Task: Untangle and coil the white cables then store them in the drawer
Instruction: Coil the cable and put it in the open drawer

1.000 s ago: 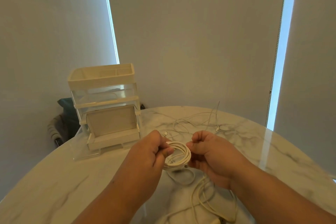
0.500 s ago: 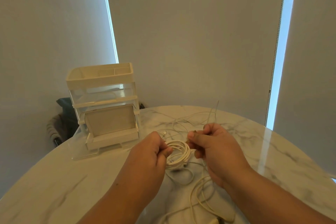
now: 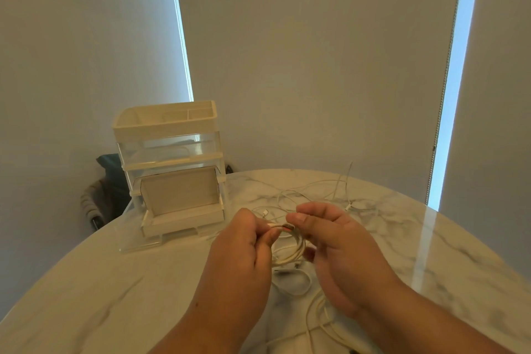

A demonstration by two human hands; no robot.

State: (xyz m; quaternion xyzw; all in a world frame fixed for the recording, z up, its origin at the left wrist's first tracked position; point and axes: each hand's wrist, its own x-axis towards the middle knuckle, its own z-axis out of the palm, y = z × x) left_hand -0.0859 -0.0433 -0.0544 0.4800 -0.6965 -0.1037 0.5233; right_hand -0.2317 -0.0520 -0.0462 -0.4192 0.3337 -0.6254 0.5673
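The cream and clear plastic drawer unit (image 3: 172, 165) is seen at the left of the round, glossy white marble-patterned table (image 3: 86, 296). Its cream top tray (image 3: 163, 123) is split into compartments; what they hold cannot be told. The clear middle drawer (image 3: 169, 149) is shut. The lowest drawer (image 3: 184, 218) is drawn out towards the viewer, and only a flat beige panel is made out in it, with no cable inside.

Just right of that drawer, the coiled white cable (image 3: 291, 256) is held above the tabletop between both hands. The left hand (image 3: 238, 256) is curled, and the top of the coil is pinched between its thumb and fingers. The right hand (image 3: 344, 250) is half curled, and a cable end with a reddish plug (image 3: 288, 227) is nipped between its thumb and forefinger, right at the coil's top edge.

Thin tangled white cables (image 3: 316, 187) are spread on the marble beyond the hands. More loose white loops (image 3: 313, 316) are trailed under the right wrist. Pale matte roller blinds (image 3: 316, 52) are hung behind.
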